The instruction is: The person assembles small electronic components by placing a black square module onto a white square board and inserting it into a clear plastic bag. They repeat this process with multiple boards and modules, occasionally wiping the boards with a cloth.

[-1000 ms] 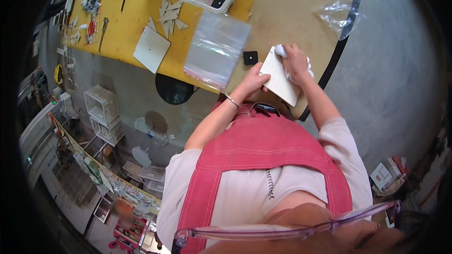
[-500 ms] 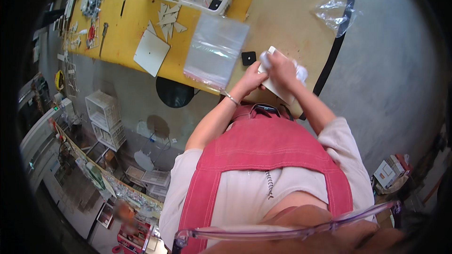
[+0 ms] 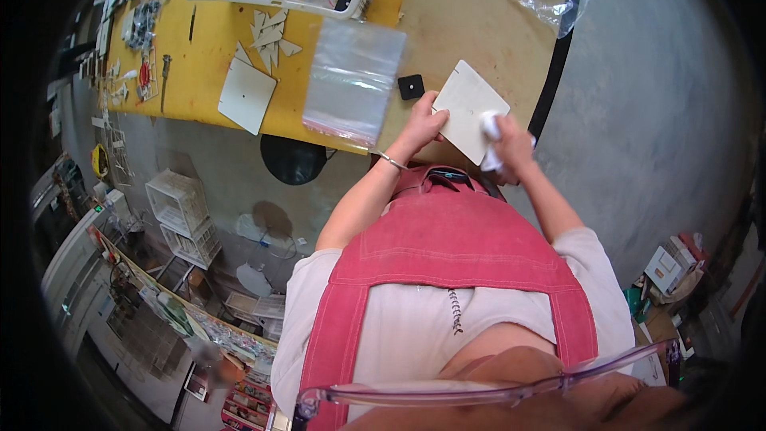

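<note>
One head-worn fisheye looks steeply down, close over the workbench (image 3: pixel 471 16).

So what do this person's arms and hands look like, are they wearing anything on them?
Both forearms are bare, with no gloves on the left hand or the right hand. Short, pale off-white sleeves end above the elbows. A thin metal bracelet circles the left wrist. No watch or ring can be made out. A red apron with wide shoulder straps sits over the shirt.

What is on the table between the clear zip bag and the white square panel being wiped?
A small black square block lies between the zip bag and the white panel, seen in the head view.
</note>
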`<act>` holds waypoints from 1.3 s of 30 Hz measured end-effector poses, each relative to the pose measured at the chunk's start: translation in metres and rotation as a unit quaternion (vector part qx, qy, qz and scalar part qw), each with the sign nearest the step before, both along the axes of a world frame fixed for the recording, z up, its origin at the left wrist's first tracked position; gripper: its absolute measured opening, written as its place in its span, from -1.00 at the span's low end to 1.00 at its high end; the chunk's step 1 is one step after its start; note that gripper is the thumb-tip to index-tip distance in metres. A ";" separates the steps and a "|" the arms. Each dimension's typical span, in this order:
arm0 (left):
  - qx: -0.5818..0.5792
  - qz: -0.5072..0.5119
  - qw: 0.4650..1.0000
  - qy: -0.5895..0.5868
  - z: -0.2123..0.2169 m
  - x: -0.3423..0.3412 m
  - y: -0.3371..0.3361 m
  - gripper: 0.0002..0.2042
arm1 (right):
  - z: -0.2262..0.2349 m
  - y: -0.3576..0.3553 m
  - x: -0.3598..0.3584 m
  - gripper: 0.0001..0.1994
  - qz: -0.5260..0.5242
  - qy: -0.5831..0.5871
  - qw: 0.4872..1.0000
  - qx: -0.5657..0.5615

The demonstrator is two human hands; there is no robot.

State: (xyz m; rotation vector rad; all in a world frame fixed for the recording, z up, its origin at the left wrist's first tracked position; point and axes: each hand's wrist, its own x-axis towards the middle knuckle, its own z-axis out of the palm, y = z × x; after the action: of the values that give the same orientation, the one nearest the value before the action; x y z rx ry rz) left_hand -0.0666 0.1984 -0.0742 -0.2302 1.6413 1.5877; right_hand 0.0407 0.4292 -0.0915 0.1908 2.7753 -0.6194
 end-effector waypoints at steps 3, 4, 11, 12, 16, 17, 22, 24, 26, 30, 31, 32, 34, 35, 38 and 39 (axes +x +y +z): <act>0.035 0.038 0.998 -0.042 -0.008 0.001 0.001 -0.66 | -0.003 0.023 -0.032 -0.82 -0.044 0.022 0.997 0.065; 0.038 0.035 0.998 -0.040 -0.008 0.006 0.001 -0.66 | 0.008 0.017 -0.036 -0.79 -0.046 0.012 0.997 0.064; 0.078 0.046 0.994 0.061 0.044 0.002 -0.023 -0.67 | 0.021 0.034 -0.070 -0.55 -0.089 0.079 0.989 0.091; 0.084 0.060 0.992 0.078 0.053 0.002 -0.027 -0.67 | 0.027 0.033 -0.078 -0.51 -0.094 0.115 0.988 0.033; 0.091 0.095 0.981 0.145 0.085 0.012 -0.037 -0.67 | 0.055 -0.007 -0.091 -0.15 -0.189 0.096 0.918 -0.334; 0.083 0.099 0.977 0.171 0.090 0.016 -0.038 -0.66 | 0.074 -0.027 -0.096 -0.08 -0.222 0.067 0.883 -0.408; 0.034 0.118 0.961 0.247 0.114 0.034 -0.041 -0.66 | 0.091 -0.063 -0.098 0.16 -0.225 0.050 0.840 -0.491; 0.033 0.125 0.960 0.248 0.116 0.040 -0.046 -0.67 | 0.095 -0.070 -0.097 0.17 -0.224 0.047 0.843 -0.487; 0.024 0.138 0.957 0.255 0.120 0.046 -0.048 -0.67 | 0.092 -0.073 -0.093 0.18 -0.198 0.063 0.850 -0.483; -0.087 0.070 0.889 0.444 0.115 0.058 -0.060 -0.64 | 0.095 -0.082 -0.089 0.17 -0.185 0.032 0.858 -0.479; -0.057 0.063 0.913 0.399 0.115 0.061 -0.064 -0.62 | 0.095 -0.083 -0.085 0.13 -0.189 0.018 0.839 -0.509; -0.027 0.056 0.934 0.353 0.115 0.064 -0.069 -0.61 | 0.095 -0.083 -0.078 0.10 -0.193 0.004 0.820 -0.539; 0.085 0.090 0.971 0.203 0.124 0.067 -0.072 -0.57 | 0.095 -0.083 -0.064 0.08 -0.188 -0.023 0.804 -0.564; 0.164 0.130 0.973 0.097 0.138 0.068 -0.070 -0.55 | 0.094 -0.084 -0.055 0.09 -0.180 -0.036 0.808 -0.561; 0.269 0.152 0.945 -0.110 0.124 0.078 -0.083 -0.49 | 0.091 -0.098 -0.023 0.09 -0.216 -0.077 0.782 -0.579; 0.267 0.148 0.941 -0.144 0.117 0.082 -0.088 -0.49 | 0.086 -0.103 -0.016 0.09 -0.223 -0.084 0.778 -0.581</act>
State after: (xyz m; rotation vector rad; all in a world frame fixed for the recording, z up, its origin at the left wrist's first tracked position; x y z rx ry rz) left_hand 0.0157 0.1102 0.0426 -0.4115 0.9369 2.0525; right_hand 0.0245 0.3263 -0.0052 0.5639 1.6848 -2.1245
